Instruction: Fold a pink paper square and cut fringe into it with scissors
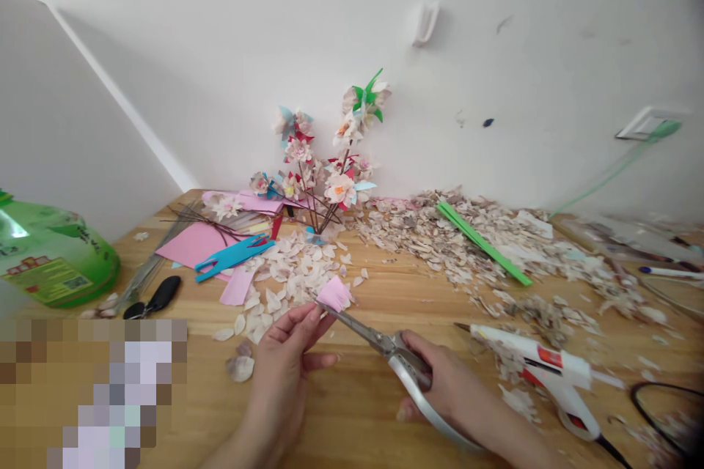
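Note:
Between the thumb and fingers of my left hand (289,352) is a small piece of pink paper (334,294). My right hand (448,377) grips a pair of scissors (393,348) by the handles. The blades reach up and left to the paper's lower edge, near my left fingertips. Whether the blades are parted there is too blurred to tell. Pale dried petals (297,267) lie on the wood just beyond my left hand. To the right of my right hand rests a white glue gun (528,352).
Handmade flowers on dark twigs (316,183) stand against the wall. Blue paper strips (234,258), pink sheets (187,243) and a black key fob (163,294) lie left. A green bottle (60,249) stands far left. Green strips (484,242) cross the petal heap (429,234).

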### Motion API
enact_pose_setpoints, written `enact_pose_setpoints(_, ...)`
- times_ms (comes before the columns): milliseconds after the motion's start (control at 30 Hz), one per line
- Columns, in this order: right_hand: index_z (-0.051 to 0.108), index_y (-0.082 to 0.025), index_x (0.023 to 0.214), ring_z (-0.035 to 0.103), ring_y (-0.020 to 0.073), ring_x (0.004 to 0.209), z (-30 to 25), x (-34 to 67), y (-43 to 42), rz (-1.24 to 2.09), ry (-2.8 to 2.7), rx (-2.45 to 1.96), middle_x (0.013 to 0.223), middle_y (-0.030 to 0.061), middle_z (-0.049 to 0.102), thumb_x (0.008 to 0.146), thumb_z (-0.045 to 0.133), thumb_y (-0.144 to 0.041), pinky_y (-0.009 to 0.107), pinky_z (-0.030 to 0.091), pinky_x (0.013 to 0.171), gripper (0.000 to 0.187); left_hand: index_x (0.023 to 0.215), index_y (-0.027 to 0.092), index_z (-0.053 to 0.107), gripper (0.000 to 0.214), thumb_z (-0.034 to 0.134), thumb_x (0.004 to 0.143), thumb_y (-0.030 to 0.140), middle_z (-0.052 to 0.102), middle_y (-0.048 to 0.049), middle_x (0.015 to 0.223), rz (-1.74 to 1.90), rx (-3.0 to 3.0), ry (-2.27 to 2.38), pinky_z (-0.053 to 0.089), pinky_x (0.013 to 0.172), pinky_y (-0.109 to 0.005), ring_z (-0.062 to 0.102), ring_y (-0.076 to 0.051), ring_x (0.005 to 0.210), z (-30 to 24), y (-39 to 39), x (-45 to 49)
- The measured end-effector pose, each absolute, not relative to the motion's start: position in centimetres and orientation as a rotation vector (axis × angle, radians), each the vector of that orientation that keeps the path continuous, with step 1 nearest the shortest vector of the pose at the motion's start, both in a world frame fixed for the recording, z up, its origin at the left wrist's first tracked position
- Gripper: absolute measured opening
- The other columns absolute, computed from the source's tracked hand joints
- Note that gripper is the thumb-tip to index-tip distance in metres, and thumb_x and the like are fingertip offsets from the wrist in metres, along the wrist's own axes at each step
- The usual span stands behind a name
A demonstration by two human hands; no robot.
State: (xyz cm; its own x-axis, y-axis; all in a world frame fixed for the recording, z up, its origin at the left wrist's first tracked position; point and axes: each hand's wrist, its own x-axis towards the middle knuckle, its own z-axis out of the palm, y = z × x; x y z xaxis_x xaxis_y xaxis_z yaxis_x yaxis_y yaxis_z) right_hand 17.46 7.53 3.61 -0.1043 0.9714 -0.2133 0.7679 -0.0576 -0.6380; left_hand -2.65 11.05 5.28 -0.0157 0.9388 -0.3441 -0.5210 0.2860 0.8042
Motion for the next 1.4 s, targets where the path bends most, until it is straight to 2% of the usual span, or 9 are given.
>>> enact_pose_setpoints(200,0.052,-0.023,0.084,0.050,0.0161,0.060,3.63,17.49,7.48,0.874,-1.951,-1.937,0.067,-0.0049,0.058,0.049,0.074,-0.039,0.021,0.031,0.050,0.044,0.077,0.016,0.066,0.021,0.073,0.059,0.022,0.070,-0.0057,0.090,1.240,0.526,1.029,0.051,0.038,-0.017,0.063,-0.025,0.094,5.04,11.07,-2.61)
enact_pose_setpoints(333,0.053,-0.024,0.096,0.057,0.0220,0.074,3.84,17.52,7.37,0.836,-1.966,-1.961,0.086,0.0006,0.065,0.050,0.075,-0.039,0.024,0.037,0.059,0.054,0.073,0.016,0.066,0.013,0.071,0.062,0.019,0.070,-0.0033,0.082,1.264,0.502,1.035,0.051,0.039,-0.016,0.065,-0.020,0.084,4.96,11.13,-2.63)
enact_pose_setpoints(467,0.049,-0.021,0.106,0.057,0.0268,0.089,3.81,17.52,7.30,0.804,-1.974,-1.966,0.104,0.0072,0.063,0.044,0.078,-0.041,0.028,0.040,0.070,0.071,0.075,0.016,0.067,0.012,0.069,0.063,0.015,0.069,-0.0020,0.078,1.305,0.462,1.042,0.050,0.039,-0.016,0.065,-0.015,0.073,4.97,11.21,-2.62)
enact_pose_setpoints(600,0.047,-0.019,0.110,0.056,0.0280,0.095,3.51,17.42,7.24,0.793,-1.980,-1.986,0.110,0.0107,0.060,0.051,0.073,-0.042,0.029,0.041,0.075,0.069,0.073,0.016,0.066,0.010,0.069,0.063,0.014,0.069,-0.0026,0.078,1.311,0.426,1.033,0.050,0.039,-0.015,0.065,-0.015,0.075,5.00,11.07,-2.44)
enact_pose_setpoints(867,0.049,-0.021,0.107,0.059,0.0262,0.089,3.21,17.22,7.32,0.790,-1.959,-1.971,0.105,0.0078,0.064,0.051,0.073,-0.041,0.027,0.041,0.069,0.064,0.073,0.015,0.066,0.010,0.069,0.064,0.015,0.069,-0.0027,0.079,1.274,0.431,1.001,0.050,0.041,-0.014,0.065,-0.015,0.077,4.83,10.71,-2.18)
enact_pose_setpoints(1100,0.049,-0.025,0.095,0.058,0.0203,0.069,3.14,17.19,7.30,0.779,-1.959,-1.948,0.082,0.0005,0.066,0.055,0.070,-0.042,0.023,0.037,0.056,0.049,0.073,0.016,0.066,0.010,0.061,0.070,0.008,0.070,-0.0020,0.081,1.272,0.397,1.032,0.050,0.041,-0.014,0.066,-0.015,0.080,4.93,10.70,-2.00)
enact_pose_setpoints(1267,0.049,-0.025,0.088,0.055,0.0193,0.065,3.23,17.21,7.29,0.722,-1.958,-1.993,0.077,-0.0013,0.065,0.045,0.077,-0.047,0.022,0.033,0.053,0.056,0.073,0.016,0.066,0.010,0.061,0.070,0.008,0.071,-0.0017,0.081,1.280,0.396,1.012,0.051,0.042,-0.014,0.066,-0.016,0.081,4.82,10.71,-2.05)
enact_pose_setpoints(1400,0.048,-0.025,0.087,0.054,0.0183,0.064,3.28,17.25,7.37,0.720,-1.939,-1.983,0.076,-0.0018,0.064,0.044,0.078,-0.048,0.021,0.032,0.053,0.057,0.073,0.016,0.066,0.010,0.061,0.070,0.008,0.072,-0.0023,0.082,1.273,0.386,1.019,0.050,0.041,-0.014,0.066,-0.017,0.083,4.79,10.83,-2.12)
